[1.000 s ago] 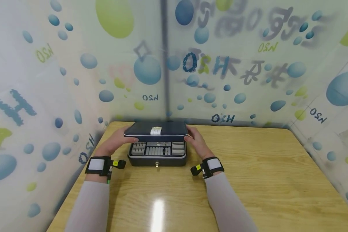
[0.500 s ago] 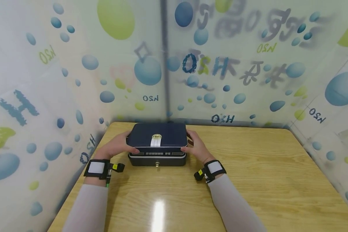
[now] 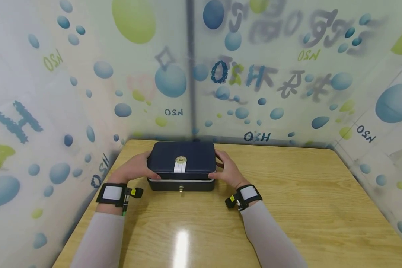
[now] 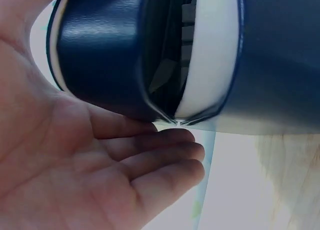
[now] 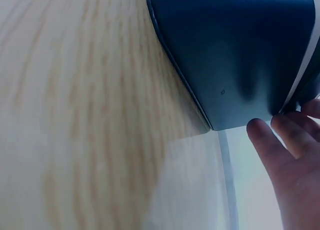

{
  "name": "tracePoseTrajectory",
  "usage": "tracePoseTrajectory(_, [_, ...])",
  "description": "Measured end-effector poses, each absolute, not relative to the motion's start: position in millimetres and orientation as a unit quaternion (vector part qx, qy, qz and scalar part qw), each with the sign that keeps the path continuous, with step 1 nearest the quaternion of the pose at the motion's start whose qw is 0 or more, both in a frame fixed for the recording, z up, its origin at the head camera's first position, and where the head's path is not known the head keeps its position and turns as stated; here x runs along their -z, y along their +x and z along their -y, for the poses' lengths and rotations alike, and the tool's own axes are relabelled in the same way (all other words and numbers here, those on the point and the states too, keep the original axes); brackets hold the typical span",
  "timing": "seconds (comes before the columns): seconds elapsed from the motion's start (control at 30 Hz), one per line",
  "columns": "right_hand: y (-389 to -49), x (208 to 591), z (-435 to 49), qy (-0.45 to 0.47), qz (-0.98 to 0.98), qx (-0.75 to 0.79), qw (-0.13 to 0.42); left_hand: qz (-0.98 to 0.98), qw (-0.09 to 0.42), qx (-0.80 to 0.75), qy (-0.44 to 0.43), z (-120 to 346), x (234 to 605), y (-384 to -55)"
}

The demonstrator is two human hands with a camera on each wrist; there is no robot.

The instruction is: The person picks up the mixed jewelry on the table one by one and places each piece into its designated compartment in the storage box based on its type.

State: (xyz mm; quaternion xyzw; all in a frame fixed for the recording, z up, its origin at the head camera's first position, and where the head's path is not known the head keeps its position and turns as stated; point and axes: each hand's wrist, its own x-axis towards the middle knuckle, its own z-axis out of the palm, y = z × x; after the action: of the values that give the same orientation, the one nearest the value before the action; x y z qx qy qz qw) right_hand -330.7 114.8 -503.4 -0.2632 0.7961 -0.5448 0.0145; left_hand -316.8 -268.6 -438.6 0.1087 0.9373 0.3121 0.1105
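A dark navy jewelry box stands near the back of the table; its lid (image 3: 197, 156) is almost down on the base (image 3: 164, 186). A white strap (image 3: 179, 167) with a gold emblem lies at the lid's front, above a small gold lock (image 3: 181, 189). My left hand (image 3: 135, 167) holds the lid's left end, thumb at the front corner and fingers round the side. At the right end, my right hand (image 3: 230, 172) grips it likewise. In the left wrist view, a narrow gap parts the lid (image 4: 100, 45) from the white-rimmed base (image 4: 280, 65), with grey compartments inside.
The box rests on a light wooden table (image 3: 288, 208). Close behind and to the left stand pale walls (image 3: 274, 48) printed with blue and green bubbles. Each wrist wears a black strap (image 3: 112, 193) with a small camera.
The lid has swung down and forward from a wide opening, hiding the inner tray from the head view. Both hands have come down with it, still holding its ends.
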Motion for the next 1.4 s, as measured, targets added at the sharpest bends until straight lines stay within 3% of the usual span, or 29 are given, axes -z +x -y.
tracePoseTrajectory(1.4, [-328.3,502.5,-113.9,-0.248,-0.799,0.543,0.065,-0.953,0.108,-0.259,0.116,258.2,439.7,-317.3])
